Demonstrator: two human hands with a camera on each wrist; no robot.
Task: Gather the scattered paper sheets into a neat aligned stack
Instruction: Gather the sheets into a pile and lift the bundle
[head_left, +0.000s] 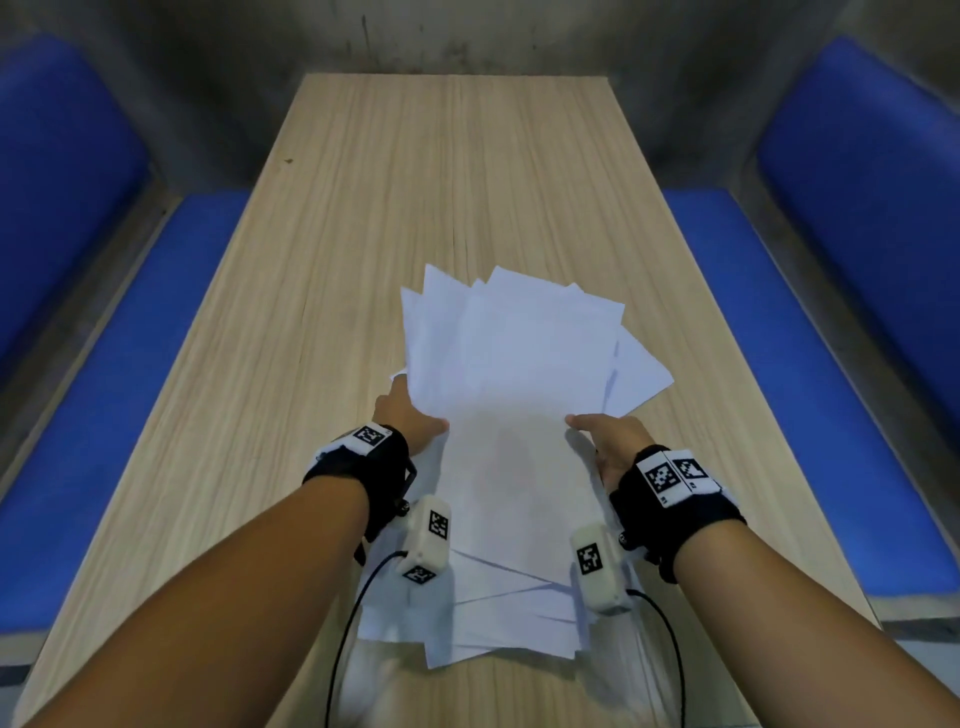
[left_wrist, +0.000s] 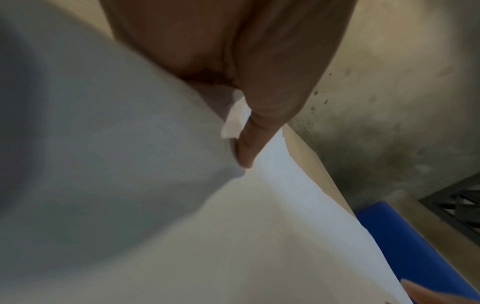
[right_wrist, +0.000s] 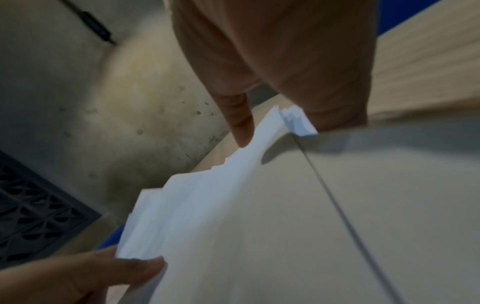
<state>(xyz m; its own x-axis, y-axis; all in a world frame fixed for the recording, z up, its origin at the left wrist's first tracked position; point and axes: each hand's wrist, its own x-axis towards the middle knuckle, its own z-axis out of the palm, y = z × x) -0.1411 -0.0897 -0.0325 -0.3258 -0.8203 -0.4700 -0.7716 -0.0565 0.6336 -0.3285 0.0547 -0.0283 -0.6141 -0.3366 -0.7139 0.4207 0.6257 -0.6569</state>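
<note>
Where the paper sheets (head_left: 498, 415) lie, on the near half of the table (head_left: 363, 208) and roughly midway between its left and right edges, you have them bunched into a loose, fanned pile, not squared. Corners stick out at differing angles toward the far edge, one sheet juts toward the right edge, and several lower sheets splay out toward the near edge under your wrists.

Your left hand (head_left: 410, 415) grips the left side of the pile: the thumb lies on top of the uppermost sheet and the fingers run along the pile's left edge. From the left wrist view, a finger (left_wrist: 249, 148) presses against the paper edge with sheets curving up beside the palm. Your right hand (head_left: 608, 441) holds the right side, thumb on top pointing inward; the right wrist view shows one finger (right_wrist: 241, 123) extended along the stepped edges of the sheets, the others being hidden behind the paper. That same view catches your left thumb (right_wrist: 135, 267) pinching the opposite side.

Both wrists carry black straps with printed square markers (head_left: 662, 475) and a white camera module (head_left: 428, 540) beneath, each trailing a black cable (head_left: 343, 623) over the near edge.

Blue padded benches (head_left: 130, 389) flank the table on both sides. A grey concrete wall (head_left: 467, 36) stands beyond the far edge.
</note>
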